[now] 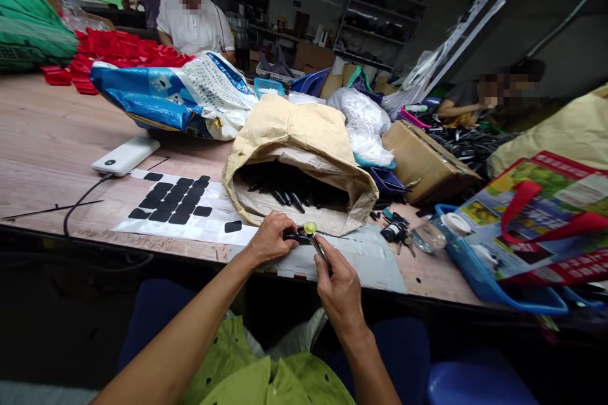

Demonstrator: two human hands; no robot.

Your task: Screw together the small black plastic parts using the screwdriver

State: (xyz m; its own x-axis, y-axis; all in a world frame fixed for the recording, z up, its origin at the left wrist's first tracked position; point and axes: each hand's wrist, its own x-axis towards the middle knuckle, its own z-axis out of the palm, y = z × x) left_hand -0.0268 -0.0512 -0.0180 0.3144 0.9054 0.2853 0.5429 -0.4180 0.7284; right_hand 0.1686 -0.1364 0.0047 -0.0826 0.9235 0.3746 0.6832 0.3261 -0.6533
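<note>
My left hand (272, 237) is closed around a small black part (295, 237) at the table's front edge. My right hand (338, 288) pinches a thin tool with a yellow-green knob (311, 229), its tip meeting the black part. Just behind both hands an open tan paper sack (289, 139) lies on its side with several black stick-like parts (289, 197) inside. To the left a white sheet (183, 218) carries several black square pads (175, 201).
A white power bank (126, 155) with a black cable lies at left, a blue-and-white bag (166, 97) and red parts (118, 50) behind. A cardboard box (425, 164), keys (396, 231), a blue basket (475, 272) with a printed bag (536, 221) stand right. Other people sit across.
</note>
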